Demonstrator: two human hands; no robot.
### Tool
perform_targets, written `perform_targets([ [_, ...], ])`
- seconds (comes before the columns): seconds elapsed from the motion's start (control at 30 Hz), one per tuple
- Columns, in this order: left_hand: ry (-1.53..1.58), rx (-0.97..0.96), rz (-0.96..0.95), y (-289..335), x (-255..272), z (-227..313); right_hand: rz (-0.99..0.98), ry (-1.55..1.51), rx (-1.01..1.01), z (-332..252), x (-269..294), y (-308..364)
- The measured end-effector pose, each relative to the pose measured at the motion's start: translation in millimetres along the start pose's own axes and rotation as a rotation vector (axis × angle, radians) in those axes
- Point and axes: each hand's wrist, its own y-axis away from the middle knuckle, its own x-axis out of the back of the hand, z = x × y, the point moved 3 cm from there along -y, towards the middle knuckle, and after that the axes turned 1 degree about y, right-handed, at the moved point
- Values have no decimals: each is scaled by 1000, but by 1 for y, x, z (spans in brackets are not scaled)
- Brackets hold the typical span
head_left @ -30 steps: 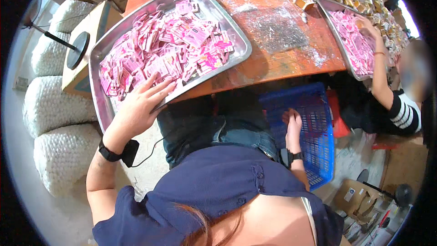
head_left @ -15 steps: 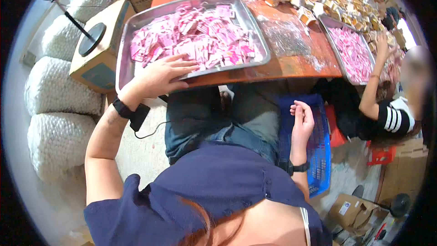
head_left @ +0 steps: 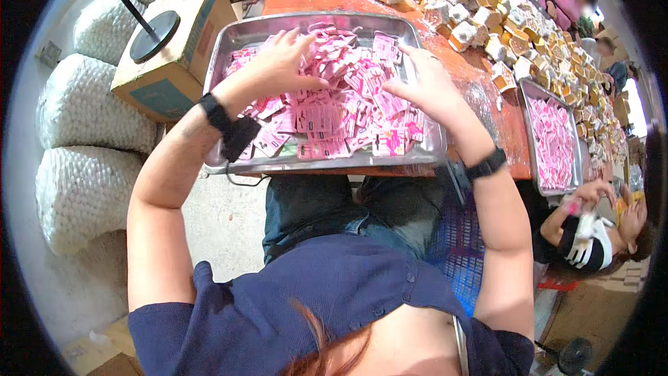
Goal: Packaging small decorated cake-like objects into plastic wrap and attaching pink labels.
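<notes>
A wide metal tray at the table's front edge holds a heap of small pink-and-white printed cards. My left hand is over the left and back part of the heap, fingers spread, thumb pointing inward. Opposite it, over the heap's right side, my right hand has its thumb and fingers apart. I see nothing held in either palm. Whether the fingertips touch the cards, I cannot tell. Black bands circle both wrists, and a small black device with a cable hangs by the left one.
Many yellow-and-white blocky pieces cover the table's far right. Another tray of pink pieces lies right, beside a co-worker. At left are a cardboard box bearing a black stand and white bulging sacks. A blue basket sits below.
My right hand has risen from beside my lap to over the tray. My left hand has moved from the near rim toward the back of the heap. The whole view has shifted.
</notes>
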Motion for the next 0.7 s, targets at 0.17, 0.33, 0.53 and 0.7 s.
perform_targets([
  [0.17,-196,23,-53,-42,-20,29,-425,-107,-84,40,-48,-49],
  [0.33,-43,-84,-147,-60,-29,2,-388,26,7,18,-46,-42],
  [0.53,-34,-5,-119,-68,-21,4,-445,-145,87,30,-34,-8],
  [0.7,239,21,-72,-66,8,-25,-259,-248,53,17,11,21],
])
